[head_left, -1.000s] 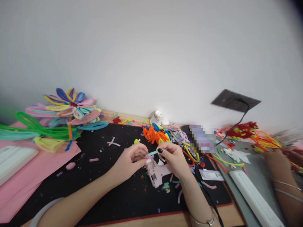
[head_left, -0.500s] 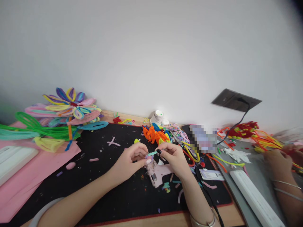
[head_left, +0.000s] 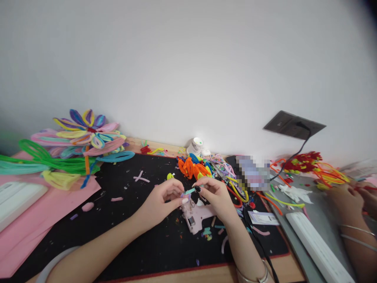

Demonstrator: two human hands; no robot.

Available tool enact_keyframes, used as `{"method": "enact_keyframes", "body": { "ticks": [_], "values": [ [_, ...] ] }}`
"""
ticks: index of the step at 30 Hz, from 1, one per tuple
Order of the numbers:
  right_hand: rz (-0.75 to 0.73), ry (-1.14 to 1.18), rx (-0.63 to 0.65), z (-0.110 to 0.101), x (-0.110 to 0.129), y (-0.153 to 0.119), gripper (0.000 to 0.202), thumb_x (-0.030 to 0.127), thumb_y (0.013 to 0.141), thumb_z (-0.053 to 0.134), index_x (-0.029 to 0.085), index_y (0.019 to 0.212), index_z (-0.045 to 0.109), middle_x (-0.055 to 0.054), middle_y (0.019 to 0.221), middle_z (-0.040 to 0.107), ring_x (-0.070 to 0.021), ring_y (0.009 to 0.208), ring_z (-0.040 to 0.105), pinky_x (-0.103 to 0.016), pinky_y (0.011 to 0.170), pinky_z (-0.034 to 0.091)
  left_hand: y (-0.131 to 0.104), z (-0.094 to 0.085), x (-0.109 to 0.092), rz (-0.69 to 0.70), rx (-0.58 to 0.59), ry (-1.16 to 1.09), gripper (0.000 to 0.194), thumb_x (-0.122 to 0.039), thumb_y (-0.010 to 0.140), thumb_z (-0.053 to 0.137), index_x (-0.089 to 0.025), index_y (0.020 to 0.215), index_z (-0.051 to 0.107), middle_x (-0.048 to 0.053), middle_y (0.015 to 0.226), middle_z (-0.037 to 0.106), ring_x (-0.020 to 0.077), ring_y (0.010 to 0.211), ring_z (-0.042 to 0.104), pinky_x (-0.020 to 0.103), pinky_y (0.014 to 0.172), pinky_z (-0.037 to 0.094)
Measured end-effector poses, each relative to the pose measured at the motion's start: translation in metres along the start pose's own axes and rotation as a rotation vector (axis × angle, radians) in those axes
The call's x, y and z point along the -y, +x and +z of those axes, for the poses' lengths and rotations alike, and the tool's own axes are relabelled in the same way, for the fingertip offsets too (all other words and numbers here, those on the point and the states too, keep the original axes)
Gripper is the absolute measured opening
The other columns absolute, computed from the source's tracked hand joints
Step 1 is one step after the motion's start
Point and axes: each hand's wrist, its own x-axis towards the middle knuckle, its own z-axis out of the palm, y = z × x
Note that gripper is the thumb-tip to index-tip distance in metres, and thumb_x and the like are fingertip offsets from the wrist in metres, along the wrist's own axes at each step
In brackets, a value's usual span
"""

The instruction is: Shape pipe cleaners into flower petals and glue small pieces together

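Note:
Between my two hands is a short mint-green piece of pipe cleaner (head_left: 190, 191), joined or crossed with a purple piece of pipe cleaner (head_left: 185, 195) at its left end. My left hand (head_left: 165, 196) pinches the purple end between thumb and fingers. The green end is pinched by my right hand (head_left: 214, 193), its dark thumbnail over the tip. Just below them a pale pink glue gun (head_left: 196, 218) lies on the black mat (head_left: 141, 243); my right hand partly hides it. Orange and blue bundled pipe cleaners (head_left: 193, 168) lie right behind my hands.
A large pipe-cleaner flower (head_left: 91, 133) and pink paper (head_left: 59, 208) are at left. A white cup (head_left: 196, 145) stands by the wall. Loose pipe cleaners (head_left: 220, 167) and a blurred-out device (head_left: 253, 173) lie at right, near a co-worker's hands (head_left: 347, 200) and a white bar (head_left: 318, 245).
My right fingers have shifted slightly on the green piece; my left hand is almost still. At far right, the co-worker's hands have moved a little.

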Motion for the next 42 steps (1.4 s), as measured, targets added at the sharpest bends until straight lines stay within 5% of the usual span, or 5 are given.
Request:
{"method": "enact_keyframes", "body": {
  "ticks": [14,27,42],
  "values": [
    [0.023,0.133,-0.005,0.0024,-0.0014,-0.0004,0.019,0.03,0.072,0.086,0.022,0.088,0.081,-0.002,0.078,0.07,-0.015,0.068,0.057,-0.027,0.064,0.044,-0.0001,-0.0008,0.0032,-0.002,0.003,-0.013,0.021,-0.027,0.08,0.078,-0.019,0.087,0.06,-0.002,0.079,0.064,0.0148,0.075,0.063,0.028,0.073,0.051],
    [0.089,0.149,-0.021,0.0049,-0.0071,-0.0013,0.027,0.042,0.072,0.09,0.02,0.079,0.077,0.002,0.064,0.061,-0.0112,0.056,0.043,-0.025,0.055,0.031,-0.0006,-0.001,0.0043,-0.01,0.012,-0.025,0.026,-0.03,0.08,0.081,-0.02,0.09,0.059,0.0,0.082,0.067,0.0166,0.079,0.065,0.03,0.076,0.052],
    [0.091,0.258,-0.008,0.0075,-0.0065,-0.0016,0.03,0.046,0.074,0.088,0.019,0.077,0.077,0.0,0.064,0.067,-0.0108,0.052,0.045,-0.024,0.051,0.032,0.0,-0.0012,0.0046,-0.014,0.013,-0.039,0.027,-0.031,0.08,0.081,-0.02,0.09,0.059,0.0,0.083,0.069,0.0177,0.081,0.068,0.03,0.077,0.054]
  ]
}}
